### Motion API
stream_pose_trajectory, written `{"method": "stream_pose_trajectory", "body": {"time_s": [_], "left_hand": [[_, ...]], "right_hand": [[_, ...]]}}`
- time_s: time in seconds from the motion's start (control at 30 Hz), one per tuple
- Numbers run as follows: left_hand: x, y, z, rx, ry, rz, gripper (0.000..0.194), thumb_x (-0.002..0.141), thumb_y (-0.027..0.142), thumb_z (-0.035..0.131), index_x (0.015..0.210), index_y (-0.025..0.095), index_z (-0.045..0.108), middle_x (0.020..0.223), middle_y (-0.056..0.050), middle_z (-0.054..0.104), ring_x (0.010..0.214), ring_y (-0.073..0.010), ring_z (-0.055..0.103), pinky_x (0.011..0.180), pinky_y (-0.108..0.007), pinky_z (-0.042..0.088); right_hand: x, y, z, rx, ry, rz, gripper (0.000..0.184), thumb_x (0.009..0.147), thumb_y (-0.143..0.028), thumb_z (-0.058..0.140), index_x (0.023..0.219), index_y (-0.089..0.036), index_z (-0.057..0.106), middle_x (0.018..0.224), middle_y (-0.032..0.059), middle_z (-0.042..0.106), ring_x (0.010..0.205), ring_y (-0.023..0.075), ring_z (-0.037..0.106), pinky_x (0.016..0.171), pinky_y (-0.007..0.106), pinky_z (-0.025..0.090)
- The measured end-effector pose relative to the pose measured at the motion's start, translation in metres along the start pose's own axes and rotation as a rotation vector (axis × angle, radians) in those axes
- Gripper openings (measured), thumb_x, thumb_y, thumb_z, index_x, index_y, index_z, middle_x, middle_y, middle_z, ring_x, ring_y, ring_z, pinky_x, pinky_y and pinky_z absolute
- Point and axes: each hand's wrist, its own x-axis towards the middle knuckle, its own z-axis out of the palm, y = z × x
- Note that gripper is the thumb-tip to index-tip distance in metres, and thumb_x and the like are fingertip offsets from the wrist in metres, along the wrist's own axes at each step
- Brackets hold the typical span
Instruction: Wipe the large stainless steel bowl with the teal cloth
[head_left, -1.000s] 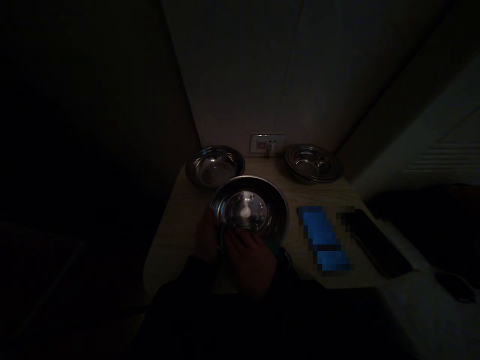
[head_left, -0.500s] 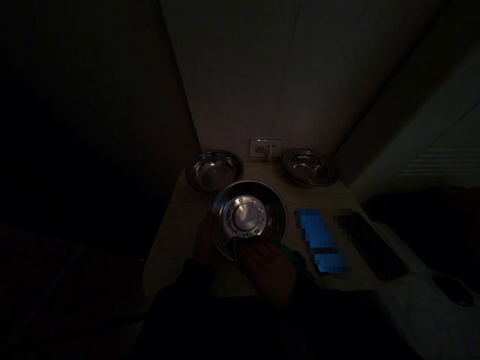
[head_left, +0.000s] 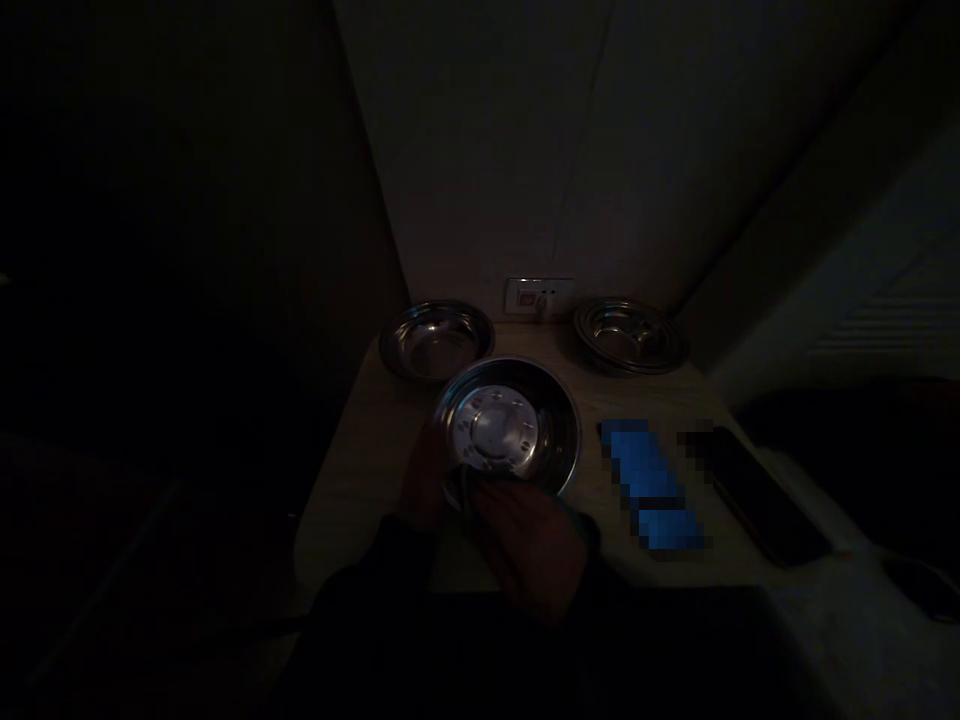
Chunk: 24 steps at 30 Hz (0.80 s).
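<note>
A shiny metal bowl (head_left: 496, 425) sits in the middle of a small wooden table, tipped slightly. My left hand (head_left: 421, 478) grips its left rim; the fingers are dim but appear wrapped round the edge. Against the near rim, my right hand (head_left: 531, 540) presses a dark cloth (head_left: 463, 482), which is folded over the edge. Part of the cloth is hidden beneath the right hand, and deep shadow blurs its shape.
Another metal bowl (head_left: 436, 342) stands at the back left, and stacked metal bowls (head_left: 630, 337) at the back right. A lit phone (head_left: 649, 480) and a dark flat object (head_left: 769, 495) lie to the right. A wall socket (head_left: 538, 296) is behind the table (head_left: 352, 480).
My right hand and the cloth have shifted slightly left along the near rim. The bowl has turned and tilted a little. The whole view has drifted slightly.
</note>
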Motion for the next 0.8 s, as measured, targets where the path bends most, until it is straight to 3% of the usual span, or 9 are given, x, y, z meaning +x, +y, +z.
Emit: {"method": "stream_pose_trajectory", "body": {"time_s": [0.13, 0.33, 0.47, 0.63, 0.8], "left_hand": [[-0.001, 0.009, 0.001, 0.028, -0.002, 0.008, 0.042, 0.085, 0.049, 0.043, 0.101, 0.016, 0.065, 0.106, -0.007, 0.069, 0.1, -0.0222, 0.062, 0.092, -0.035, 0.046], [-0.006, 0.017, 0.004, -0.002, -0.031, 0.042, 0.051, 0.087, 0.054, 0.037, 0.107, 0.016, 0.064, 0.11, -0.007, 0.068, 0.104, -0.0216, 0.06, 0.094, -0.034, 0.044], [-0.01, 0.018, 0.007, -0.008, 0.004, 0.034, 0.048, 0.087, 0.053, 0.037, 0.1, 0.016, 0.065, 0.103, -0.006, 0.07, 0.099, -0.022, 0.062, 0.091, -0.035, 0.047], [-0.008, 0.006, 0.003, 0.072, 0.131, -0.111, 0.042, 0.087, 0.049, 0.037, 0.091, 0.019, 0.066, 0.098, -0.007, 0.069, 0.099, -0.0234, 0.061, 0.092, -0.039, 0.045], [-0.004, 0.005, 0.002, 0.088, 0.104, -0.083, 0.044, 0.086, 0.051, 0.038, 0.089, 0.017, 0.066, 0.095, -0.008, 0.07, 0.095, -0.0235, 0.062, 0.088, -0.038, 0.047]], "right_hand": [[-0.005, 0.017, -0.015, -0.039, -0.059, -0.076, 0.031, 0.09, -0.026, 0.049, 0.117, -0.013, 0.059, 0.116, 0.0108, 0.065, 0.104, 0.0219, 0.061, 0.089, 0.039, 0.048], [-0.016, 0.04, -0.029, -0.11, -0.144, -0.192, 0.027, 0.089, -0.015, 0.05, 0.114, -0.013, 0.061, 0.114, 0.009, 0.066, 0.104, 0.0215, 0.062, 0.092, 0.04, 0.048], [-0.008, 0.026, -0.015, -0.058, -0.121, -0.183, 0.029, 0.089, -0.015, 0.049, 0.115, -0.012, 0.06, 0.114, 0.0096, 0.066, 0.104, 0.0231, 0.061, 0.09, 0.039, 0.051], [0.021, 0.0, 0.015, 0.009, -0.041, -0.052, 0.034, 0.092, -0.019, 0.046, 0.122, -0.008, 0.055, 0.121, 0.0126, 0.062, 0.113, 0.0221, 0.055, 0.095, 0.034, 0.049], [0.024, 0.001, 0.014, 0.004, -0.066, -0.065, 0.034, 0.09, -0.016, 0.046, 0.122, -0.007, 0.054, 0.118, 0.0127, 0.064, 0.107, 0.0214, 0.058, 0.09, 0.033, 0.052]]}}
